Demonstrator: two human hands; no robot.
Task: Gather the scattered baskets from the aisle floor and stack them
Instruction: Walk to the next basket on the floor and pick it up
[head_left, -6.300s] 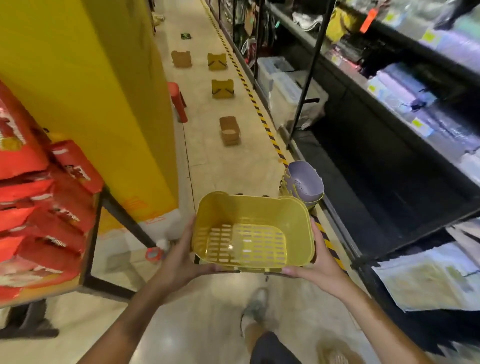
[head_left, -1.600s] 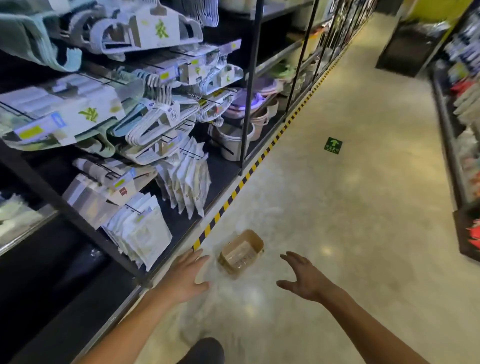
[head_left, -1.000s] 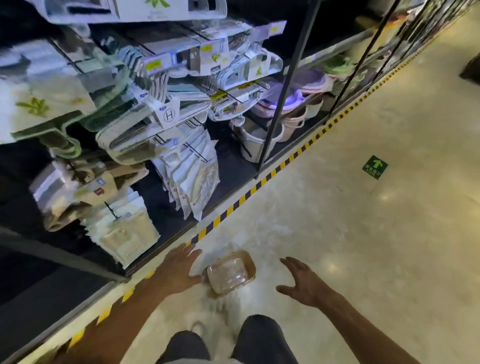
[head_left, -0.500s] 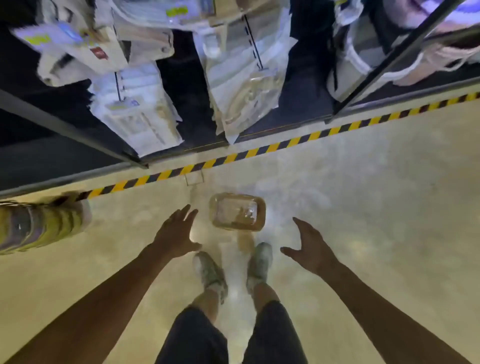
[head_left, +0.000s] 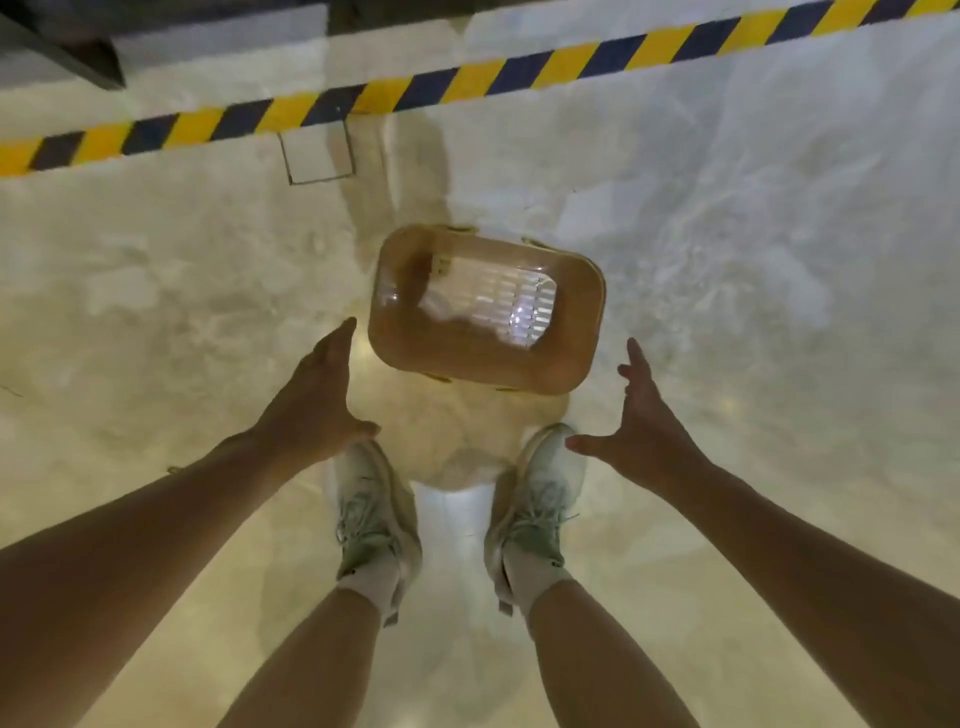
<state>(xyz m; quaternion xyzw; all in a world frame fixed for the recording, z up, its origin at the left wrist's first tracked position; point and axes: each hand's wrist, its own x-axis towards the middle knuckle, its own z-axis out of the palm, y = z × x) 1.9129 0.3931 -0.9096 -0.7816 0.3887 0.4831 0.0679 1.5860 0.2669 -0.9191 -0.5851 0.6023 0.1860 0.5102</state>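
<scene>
Now we lower both spread, empty hands, left hand (head_left: 311, 410) and right hand (head_left: 641, 428), onto the basket (head_left: 485, 322) short sides and squeeze evenly.

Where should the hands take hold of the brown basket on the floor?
Grip the basket by its two short end rims, left hand and right hand closing in from either side. It stands upright and open, and both open hands already flank it.
</scene>
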